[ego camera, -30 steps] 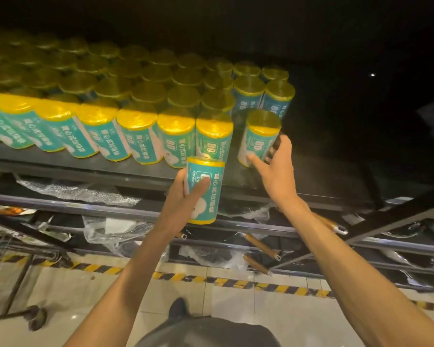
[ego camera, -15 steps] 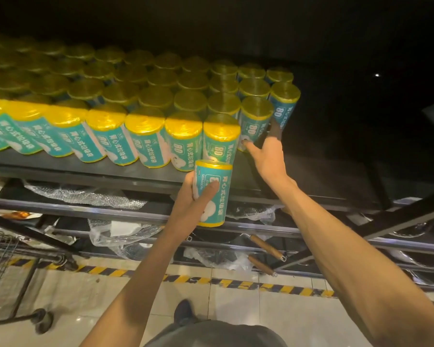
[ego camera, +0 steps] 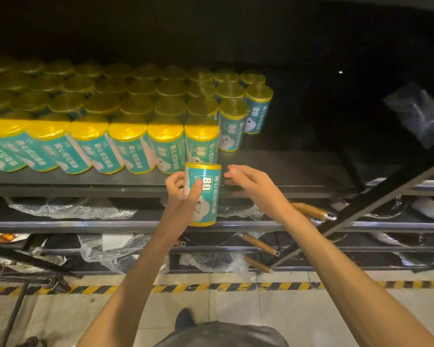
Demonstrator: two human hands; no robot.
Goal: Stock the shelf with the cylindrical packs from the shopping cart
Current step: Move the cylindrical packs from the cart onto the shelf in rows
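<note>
The left hand point(ego camera: 183, 194) grips one cylindrical pack point(ego camera: 202, 194) upright, thumb across its teal label, fingers curled round its far side. The pack is held in front of the shelf point(ego camera: 286, 171) edge, just below the front row of stocked packs point(ego camera: 125, 144). The right hand point(ego camera: 246, 184), empty with fingers loosely extended, hovers just right of the held pack, not touching it. Beyond both hands, yellow-topped packs stand in rows across the shelf. Below the hands, wooden-handled pans point(ego camera: 258, 244) lie on lower racks.
</note>
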